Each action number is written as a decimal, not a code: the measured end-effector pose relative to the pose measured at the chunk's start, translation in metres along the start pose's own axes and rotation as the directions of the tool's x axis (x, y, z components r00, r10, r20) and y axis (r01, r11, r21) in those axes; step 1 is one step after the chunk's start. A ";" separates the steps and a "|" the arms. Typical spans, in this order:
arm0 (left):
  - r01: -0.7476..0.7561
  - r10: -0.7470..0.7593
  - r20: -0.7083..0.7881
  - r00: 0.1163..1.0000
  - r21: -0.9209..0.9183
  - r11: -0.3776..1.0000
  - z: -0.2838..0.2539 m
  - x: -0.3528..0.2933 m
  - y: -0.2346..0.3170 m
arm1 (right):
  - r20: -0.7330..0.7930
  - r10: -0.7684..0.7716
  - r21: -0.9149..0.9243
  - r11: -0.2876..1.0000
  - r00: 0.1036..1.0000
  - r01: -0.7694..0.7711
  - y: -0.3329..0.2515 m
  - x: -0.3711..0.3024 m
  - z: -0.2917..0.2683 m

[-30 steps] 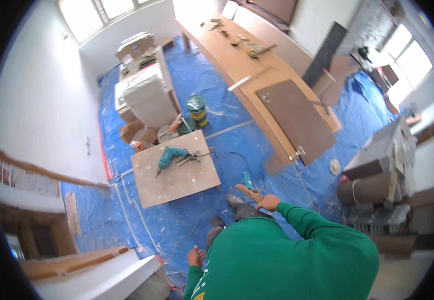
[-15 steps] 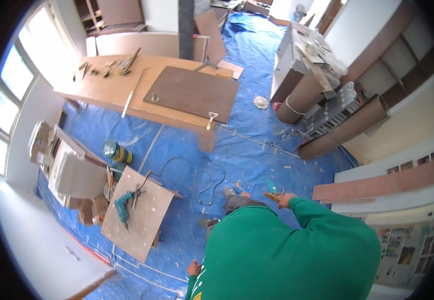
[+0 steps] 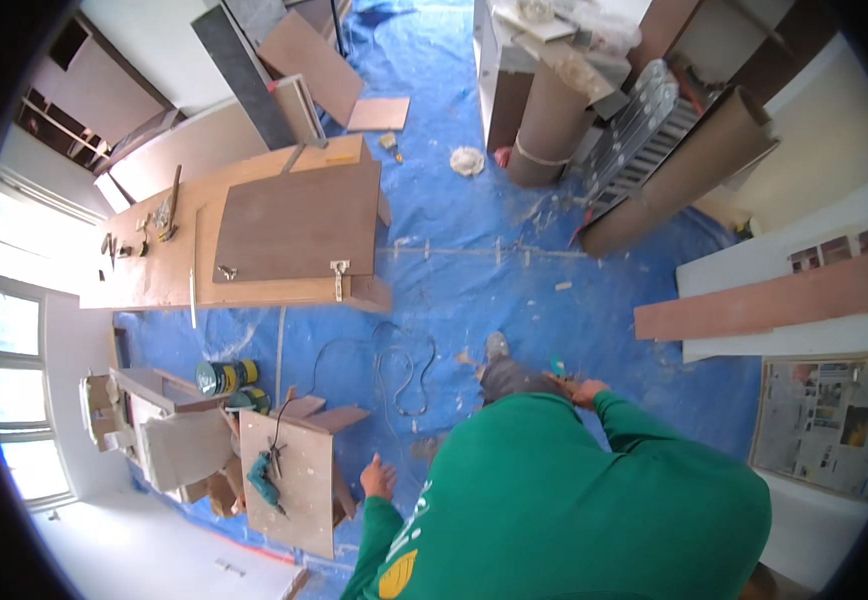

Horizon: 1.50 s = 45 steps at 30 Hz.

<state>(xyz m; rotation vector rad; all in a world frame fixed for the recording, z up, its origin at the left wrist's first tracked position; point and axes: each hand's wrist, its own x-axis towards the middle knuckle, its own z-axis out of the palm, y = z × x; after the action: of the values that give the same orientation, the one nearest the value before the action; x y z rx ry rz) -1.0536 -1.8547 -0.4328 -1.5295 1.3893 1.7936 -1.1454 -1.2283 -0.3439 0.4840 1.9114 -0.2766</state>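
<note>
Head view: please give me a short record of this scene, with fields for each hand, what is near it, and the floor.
view: looking down on a person in a green top, walking
left hand: open, holds nothing, swung out beside the body
near left hand: small board with a teal power drill lying on it
right hand: fingers closed on a small teal item, too small to identify
floor: blue sheet, with a loose black cable
workbench: brown panel and hand tools on it
</note>
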 end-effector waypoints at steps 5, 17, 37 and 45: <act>-0.069 0.053 0.064 0.997 0.298 0.952 0.138 -0.028 0.062 | -0.004 0.081 0.179 0.981 0.997 -0.079 0.046 0.111 -0.043; 0.045 -0.023 -0.058 0.998 0.406 0.913 0.226 -0.027 0.157 | -0.079 0.123 0.491 0.868 0.989 -0.069 -0.025 0.155 -0.202; 0.042 -0.043 0.020 0.999 0.030 0.999 0.407 0.098 0.315 | -0.302 -0.130 -0.047 0.991 0.944 0.122 -0.115 0.271 -0.511; -0.204 0.274 -0.084 0.958 0.475 0.856 0.404 0.090 0.277 | -0.355 -0.322 -0.169 0.945 0.878 0.279 -0.288 0.308 -0.676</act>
<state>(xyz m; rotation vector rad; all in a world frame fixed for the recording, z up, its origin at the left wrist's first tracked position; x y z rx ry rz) -1.5077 -1.6509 -0.4368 -1.2928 1.9871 1.3451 -1.9371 -1.1448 -0.3812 0.1643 2.3721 -0.2893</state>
